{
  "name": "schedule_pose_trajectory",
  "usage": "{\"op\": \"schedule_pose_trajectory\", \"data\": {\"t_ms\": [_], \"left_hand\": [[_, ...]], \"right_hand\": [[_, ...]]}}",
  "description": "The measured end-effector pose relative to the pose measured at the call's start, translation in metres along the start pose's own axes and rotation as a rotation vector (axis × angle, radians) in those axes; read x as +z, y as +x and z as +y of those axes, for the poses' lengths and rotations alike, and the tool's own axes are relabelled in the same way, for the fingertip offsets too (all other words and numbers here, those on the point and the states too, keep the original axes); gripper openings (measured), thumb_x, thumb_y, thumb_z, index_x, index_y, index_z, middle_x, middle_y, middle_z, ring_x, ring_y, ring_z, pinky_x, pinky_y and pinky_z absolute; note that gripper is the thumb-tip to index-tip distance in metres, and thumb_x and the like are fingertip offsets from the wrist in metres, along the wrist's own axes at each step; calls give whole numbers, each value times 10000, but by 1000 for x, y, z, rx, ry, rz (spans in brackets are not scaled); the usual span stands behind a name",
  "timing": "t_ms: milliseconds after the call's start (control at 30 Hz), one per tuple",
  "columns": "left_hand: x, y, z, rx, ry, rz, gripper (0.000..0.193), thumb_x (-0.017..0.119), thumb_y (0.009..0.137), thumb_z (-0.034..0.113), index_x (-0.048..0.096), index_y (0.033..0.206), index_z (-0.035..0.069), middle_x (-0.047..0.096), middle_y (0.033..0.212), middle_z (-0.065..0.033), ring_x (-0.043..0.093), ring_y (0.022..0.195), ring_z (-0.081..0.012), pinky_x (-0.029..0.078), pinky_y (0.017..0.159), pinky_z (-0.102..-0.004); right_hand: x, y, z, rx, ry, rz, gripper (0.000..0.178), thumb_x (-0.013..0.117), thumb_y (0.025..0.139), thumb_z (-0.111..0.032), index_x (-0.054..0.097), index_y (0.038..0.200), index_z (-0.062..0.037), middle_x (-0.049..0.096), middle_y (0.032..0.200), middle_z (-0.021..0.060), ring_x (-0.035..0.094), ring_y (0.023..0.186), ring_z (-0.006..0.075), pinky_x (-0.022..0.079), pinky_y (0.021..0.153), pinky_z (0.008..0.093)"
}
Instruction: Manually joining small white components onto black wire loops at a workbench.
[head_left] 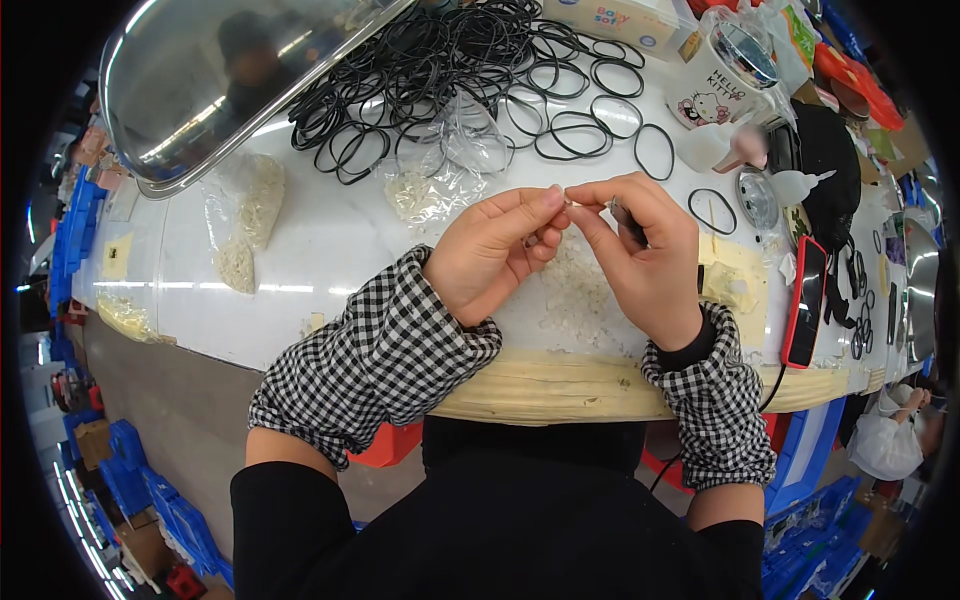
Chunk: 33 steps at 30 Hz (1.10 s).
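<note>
Observed left hand half-curled, right hand bent tighter, both pinching tiny unidentifiable piece between meeting fingertips above table. Noted dark object within right hand, pale bits below, black rings beyond.

On the table, rings lie behind the left hand, a cup behind the right hand.

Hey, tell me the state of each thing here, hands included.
Left hand: pinched, anything held too small to tell
Right hand: pinched, fingertips meeting the left's
Dark object: tucked in right hand, kind unclear
Black rings: heaped, some loose
Clear bag at left: partly filled
Pale pieces: scattered
Phone: screen dark
</note>
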<state>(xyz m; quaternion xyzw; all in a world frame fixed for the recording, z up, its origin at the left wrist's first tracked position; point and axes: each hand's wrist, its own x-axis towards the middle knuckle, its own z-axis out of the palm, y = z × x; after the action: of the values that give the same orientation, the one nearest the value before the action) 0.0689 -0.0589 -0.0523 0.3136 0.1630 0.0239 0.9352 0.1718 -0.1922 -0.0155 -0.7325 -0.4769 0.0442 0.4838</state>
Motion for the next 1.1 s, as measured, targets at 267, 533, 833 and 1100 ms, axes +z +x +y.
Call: {"op": "schedule_pose_trajectory", "data": {"t_ms": [267, 533, 833, 1100], "left_hand": [[-1, -1, -1, 27, 33, -26, 218, 561, 938, 235, 605, 941, 22, 587, 836, 6, 508, 717, -43, 435, 645, -166], [-1, -1, 1, 0, 9, -75, 208, 566, 935, 222, 605, 949, 18, 595, 847, -3, 518, 719, -47, 443, 644, -165], [-6, 2, -1, -9, -27, -137, 163, 569, 927, 141, 607, 1007, 4, 604, 878, -5, 530, 728, -40, 451, 643, -155], [-5, 0, 2, 11, -13, -205, 171, 567, 931, 162, 596, 1005, 10, 582, 857, 15, 515, 746, -44, 440, 678, -170]], "right_hand": [[1, -1, -2, 6, 10, 24, 109, 668, 783, -8, 664, 886, -42, 597, 751, 36, 558, 596, 87, 351, 459, 211], [-1, 0, -2, -8, 16, 37, 87, 664, 785, -8, 655, 866, -37, 600, 757, 32, 554, 589, 75, 339, 446, 204], [-1, -3, 1, -31, 75, 9, 268, 603, 751, 65, 681, 981, -48, 620, 810, 41, 562, 604, 66, 366, 465, 186], [-3, -4, 6, -81, 94, -5, 379, 594, 708, 101, 688, 1035, -67, 623, 842, 42, 541, 604, 57, 396, 494, 182]]}}
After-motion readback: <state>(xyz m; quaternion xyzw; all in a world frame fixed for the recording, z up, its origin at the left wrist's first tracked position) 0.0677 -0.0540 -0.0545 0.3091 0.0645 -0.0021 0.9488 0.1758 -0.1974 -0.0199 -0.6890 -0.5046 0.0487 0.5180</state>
